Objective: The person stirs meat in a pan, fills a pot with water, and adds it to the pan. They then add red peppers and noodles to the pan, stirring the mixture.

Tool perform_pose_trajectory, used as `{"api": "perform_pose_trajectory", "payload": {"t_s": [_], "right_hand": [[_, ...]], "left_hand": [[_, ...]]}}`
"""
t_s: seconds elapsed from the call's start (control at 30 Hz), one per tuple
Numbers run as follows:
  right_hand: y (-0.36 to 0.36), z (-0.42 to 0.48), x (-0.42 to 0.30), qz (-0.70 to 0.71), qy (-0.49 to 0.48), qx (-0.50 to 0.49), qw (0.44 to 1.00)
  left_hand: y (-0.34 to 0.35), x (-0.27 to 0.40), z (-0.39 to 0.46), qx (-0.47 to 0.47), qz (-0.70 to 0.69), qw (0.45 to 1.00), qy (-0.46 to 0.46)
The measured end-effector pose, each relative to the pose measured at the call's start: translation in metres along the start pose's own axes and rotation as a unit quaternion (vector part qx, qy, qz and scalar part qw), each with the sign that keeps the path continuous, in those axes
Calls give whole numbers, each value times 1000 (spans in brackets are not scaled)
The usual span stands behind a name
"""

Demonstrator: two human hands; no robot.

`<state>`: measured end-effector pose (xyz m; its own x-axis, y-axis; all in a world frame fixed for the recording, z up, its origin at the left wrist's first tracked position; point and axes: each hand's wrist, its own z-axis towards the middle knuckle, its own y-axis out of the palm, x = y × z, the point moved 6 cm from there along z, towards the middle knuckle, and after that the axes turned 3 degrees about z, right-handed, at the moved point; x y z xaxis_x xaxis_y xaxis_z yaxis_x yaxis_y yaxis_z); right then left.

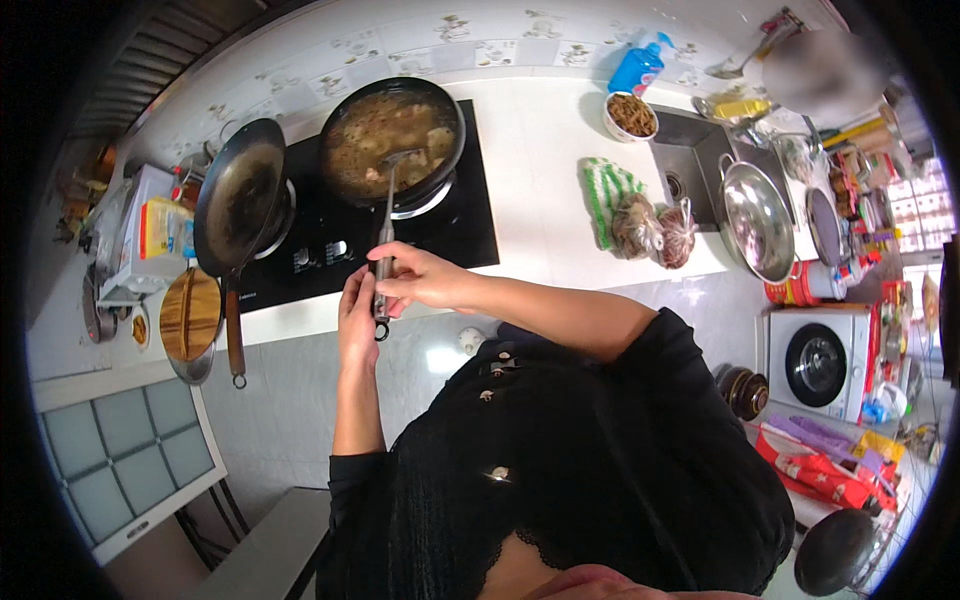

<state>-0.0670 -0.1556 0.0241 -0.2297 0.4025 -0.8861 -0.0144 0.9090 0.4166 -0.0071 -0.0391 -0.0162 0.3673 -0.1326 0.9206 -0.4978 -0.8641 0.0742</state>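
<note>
My right hand (pixel 420 277) grips the grey handle of a metal spatula (pixel 386 221). The spatula's blade dips into brown broth with pale chunks of food (pixel 390 135) in a black wok (pixel 456 161). This wok rests on the right burner of a black glass cooktop (pixel 469 232). Just below the cooktop's front edge, my left hand (pixel 356 307) is closed around the wok's dark handle, which the spatula and fingers mostly hide. Both hands are close together, the right one above.
A second wok (pixel 244 195) sits tilted on the left burner, its wooden handle jutting past the counter. Beside it is a wooden lid (pixel 191 315). Rightward are a bowl of brown strips (pixel 631 118), a green-striped cloth (pixel 604 191), tied plastic bags (pixel 637 229), a sink (pixel 694 169) and a steel basin (pixel 757 217).
</note>
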Motion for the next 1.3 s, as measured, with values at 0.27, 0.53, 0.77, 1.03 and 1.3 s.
{"api": "perform_pose_trajectory", "payload": {"t_s": [0.27,0.53,0.77,1.03,1.3], "right_hand": [[-14,-16,0,-141,-35,19,989],[-127,-138,29,-165,-95,256,948],[-274,-289,17,-427,-68,618,656],[-336,-320,21,-537,-46,530,654],[-343,-303,-27,-405,-92,405,815]], "left_hand": [[-4,4,-4,11,30,999,11],[-2,69,-50,202,189,897,346],[103,66,-76,-8,159,927,340],[326,-31,-44,-279,264,889,250],[461,-99,-6,-181,396,851,293]]}}
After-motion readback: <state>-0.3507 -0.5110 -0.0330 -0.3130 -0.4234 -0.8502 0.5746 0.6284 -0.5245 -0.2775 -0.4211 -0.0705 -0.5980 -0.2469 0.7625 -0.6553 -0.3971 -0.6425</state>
